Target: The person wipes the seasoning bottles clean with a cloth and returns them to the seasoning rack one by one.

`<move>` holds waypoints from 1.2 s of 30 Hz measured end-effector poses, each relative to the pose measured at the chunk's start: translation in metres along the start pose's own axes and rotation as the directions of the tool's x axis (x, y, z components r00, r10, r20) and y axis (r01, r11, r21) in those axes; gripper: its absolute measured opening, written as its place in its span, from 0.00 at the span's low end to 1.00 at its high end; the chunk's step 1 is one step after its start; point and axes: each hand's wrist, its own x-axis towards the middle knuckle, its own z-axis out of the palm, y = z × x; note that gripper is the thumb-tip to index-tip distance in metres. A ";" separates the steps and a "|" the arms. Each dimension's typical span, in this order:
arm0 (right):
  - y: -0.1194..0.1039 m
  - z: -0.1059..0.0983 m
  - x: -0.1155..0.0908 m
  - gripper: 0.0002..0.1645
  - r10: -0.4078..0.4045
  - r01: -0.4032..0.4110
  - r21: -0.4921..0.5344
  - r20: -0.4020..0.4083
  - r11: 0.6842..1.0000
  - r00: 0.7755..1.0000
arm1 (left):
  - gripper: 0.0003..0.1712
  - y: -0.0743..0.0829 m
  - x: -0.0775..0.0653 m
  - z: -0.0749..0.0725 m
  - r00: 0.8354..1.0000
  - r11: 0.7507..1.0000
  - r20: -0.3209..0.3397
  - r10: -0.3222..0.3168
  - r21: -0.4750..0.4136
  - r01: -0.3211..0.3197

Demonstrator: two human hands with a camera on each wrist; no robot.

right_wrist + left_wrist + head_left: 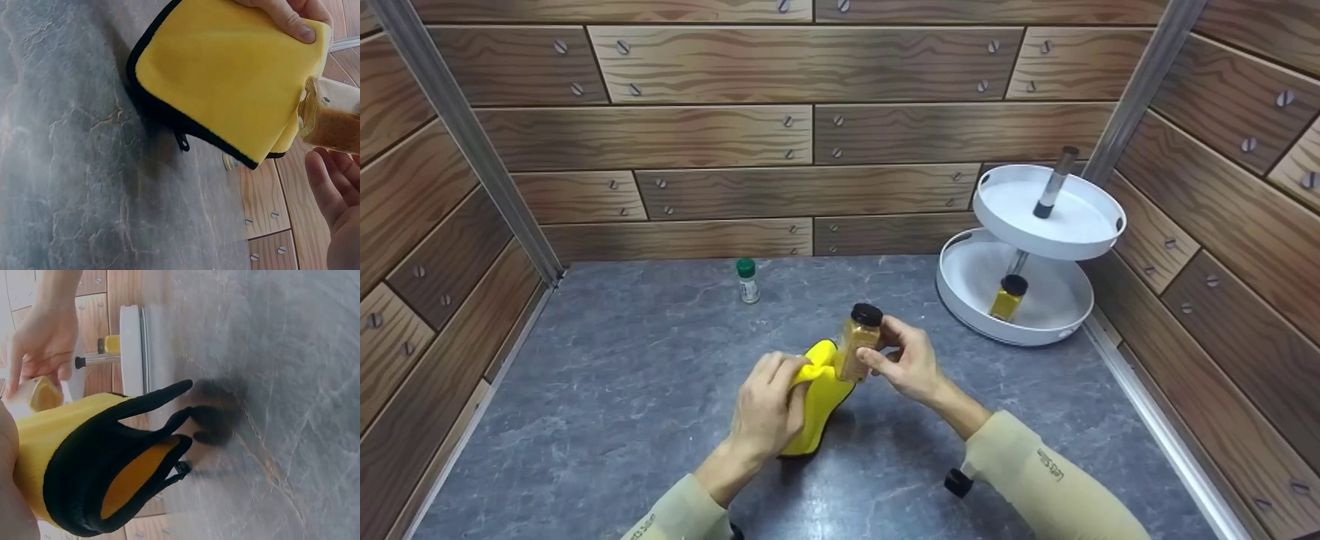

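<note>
My left hand (769, 405) grips a yellow cloth (819, 405) with black edging, which hangs folded over the table. In my right hand (911, 364) is a clear spice jar (855, 346) with a black lid, held upright between thumb and fingers and partly filled with tan powder. The cloth (219, 73) meets the jar's lower end in the right wrist view, where the jar (336, 121) lies sideways in the picture. From the left wrist, the cloth's black-edged folds (118, 467) hang above the table, and the jar's base (46, 395) shows behind.
A small shaker with a green lid (748, 281) stands toward the back of the grey table (622, 375). At the back right is a white two-tier tray (1016, 330); its lower tier holds a yellow spice jar with a black lid (1008, 298). Wood-patterned walls (810, 64) enclose the table.
</note>
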 end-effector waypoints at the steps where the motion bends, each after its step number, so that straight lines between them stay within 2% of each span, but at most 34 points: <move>1: 0.001 -0.001 -0.001 0.20 0.003 -0.003 -0.008 -0.004 1.000 1.000 | 0.09 -0.001 0.000 -0.001 1.000 1.000 0.003 -0.008 0.001 0.008; 15: 0.012 -0.007 -0.009 0.22 0.031 -0.037 -0.136 -0.046 0.990 0.998 | 0.09 -0.006 0.006 -0.011 0.998 0.998 -0.024 -0.053 0.016 0.054; 25: 0.023 -0.005 -0.014 0.21 0.031 -0.047 -0.195 -0.082 0.980 0.996 | 0.09 -0.009 0.009 -0.013 0.998 0.998 -0.044 -0.054 0.041 0.055; 36: 0.029 -0.004 -0.019 0.21 0.154 -0.175 -0.291 -0.092 0.941 0.984 | 0.09 -0.014 0.010 -0.015 0.997 0.995 -0.041 -0.064 0.076 0.067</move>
